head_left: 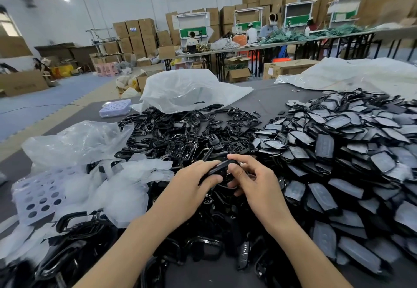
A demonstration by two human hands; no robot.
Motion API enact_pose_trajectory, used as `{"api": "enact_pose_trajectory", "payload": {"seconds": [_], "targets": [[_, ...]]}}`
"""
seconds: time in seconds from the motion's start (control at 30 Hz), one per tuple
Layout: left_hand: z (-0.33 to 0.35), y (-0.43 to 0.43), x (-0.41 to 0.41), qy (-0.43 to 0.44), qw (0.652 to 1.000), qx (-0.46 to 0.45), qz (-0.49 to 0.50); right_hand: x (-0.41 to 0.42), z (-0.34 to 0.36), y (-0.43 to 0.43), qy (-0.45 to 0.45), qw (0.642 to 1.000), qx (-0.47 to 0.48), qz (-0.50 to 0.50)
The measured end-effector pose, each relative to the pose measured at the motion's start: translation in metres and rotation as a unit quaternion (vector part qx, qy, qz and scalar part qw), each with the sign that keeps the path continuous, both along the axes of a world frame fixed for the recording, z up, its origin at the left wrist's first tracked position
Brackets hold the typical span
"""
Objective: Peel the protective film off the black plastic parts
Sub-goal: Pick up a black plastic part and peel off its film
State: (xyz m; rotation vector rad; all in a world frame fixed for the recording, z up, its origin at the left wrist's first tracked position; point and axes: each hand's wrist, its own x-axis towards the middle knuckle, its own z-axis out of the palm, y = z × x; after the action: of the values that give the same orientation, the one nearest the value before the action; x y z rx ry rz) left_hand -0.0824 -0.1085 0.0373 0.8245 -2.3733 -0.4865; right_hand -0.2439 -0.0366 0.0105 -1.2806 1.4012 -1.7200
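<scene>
Nearest the person, loose glossy black frames (74, 231) lie heaped on the near left of the table (270, 105). Just beyond them both hands meet over the middle of the heap. The left hand (194, 184) grips one black plastic part (220, 168) with its fingers curled round the left end and the thumb along the near edge. The right hand (257, 186) pinches the part's right end between thumb and forefinger, and its other fingers are loosely bent below. The part is too dark and too covered by fingers to tell whether a film corner is up. To peel well, the left hand should probably brace the part without flexing it. The right thumbnail would then catch the film at a corner and draw it back low and flat in one pull, so it does not tear. The skin likely belongs on the heap of peeled films (126, 188) just left of the hands, beside a perforated lilac tray (38, 195). The bare part likely goes with the shiny peeled parts (180, 134) beyond the hands. To the right, a large mound of film-covered parts (352, 152) is grey and dull, so much seems left to do. Farthest on the table lies a crumpled clear plastic bag (187, 89).
</scene>
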Motion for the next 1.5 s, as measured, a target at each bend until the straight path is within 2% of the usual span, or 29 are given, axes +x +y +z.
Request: {"api": "enact_pose_trajectory", "payload": {"seconds": [0.07,0.27,0.37,0.43,0.53,0.67,0.77,0.83,0.97,1.13,1.3,1.5], "targets": [[0.001,0.002,0.002,0.024,1.000,0.018,0.008,-0.001,0.002,0.000,-0.025,1.000,-0.003,0.011],[0.016,-0.009,0.013,0.072,0.994,0.079,0.016,-0.010,0.005,-0.002,-0.223,0.971,0.003,0.084],[0.025,-0.025,0.010,0.109,0.985,0.081,0.108,-0.011,0.005,-0.003,-0.298,0.948,0.005,0.113],[0.028,-0.039,0.008,0.079,0.978,0.070,0.181,-0.013,0.007,-0.004,-0.328,0.938,0.002,0.110],[0.030,-0.047,0.013,0.019,0.968,0.046,0.246,-0.015,0.007,-0.004,-0.320,0.943,-0.003,0.092],[0.017,-0.030,0.016,-0.056,0.988,-0.003,0.140,-0.014,0.006,-0.004,-0.284,0.956,-0.002,0.073],[0.003,-0.017,0.019,-0.128,0.989,-0.021,0.073,-0.015,0.003,-0.005,-0.278,0.959,0.007,0.055],[-0.003,-0.016,0.021,-0.158,0.985,-0.036,0.061,-0.017,0.002,-0.005,-0.288,0.957,0.010,0.040],[-0.004,-0.024,0.030,-0.204,0.968,-0.078,0.121,-0.018,0.003,-0.003,-0.292,0.956,0.007,0.027],[-0.004,-0.031,0.035,-0.328,0.917,-0.120,0.192,-0.015,0.003,-0.003,-0.256,0.967,0.013,0.016],[-0.009,-0.024,0.023,-0.294,0.943,-0.043,0.152,-0.016,0.004,-0.004,-0.241,0.970,0.018,0.007],[-0.003,-0.025,0.030,-0.194,0.975,0.046,0.093,-0.016,0.004,-0.004,-0.244,0.969,0.021,0.007]]}}
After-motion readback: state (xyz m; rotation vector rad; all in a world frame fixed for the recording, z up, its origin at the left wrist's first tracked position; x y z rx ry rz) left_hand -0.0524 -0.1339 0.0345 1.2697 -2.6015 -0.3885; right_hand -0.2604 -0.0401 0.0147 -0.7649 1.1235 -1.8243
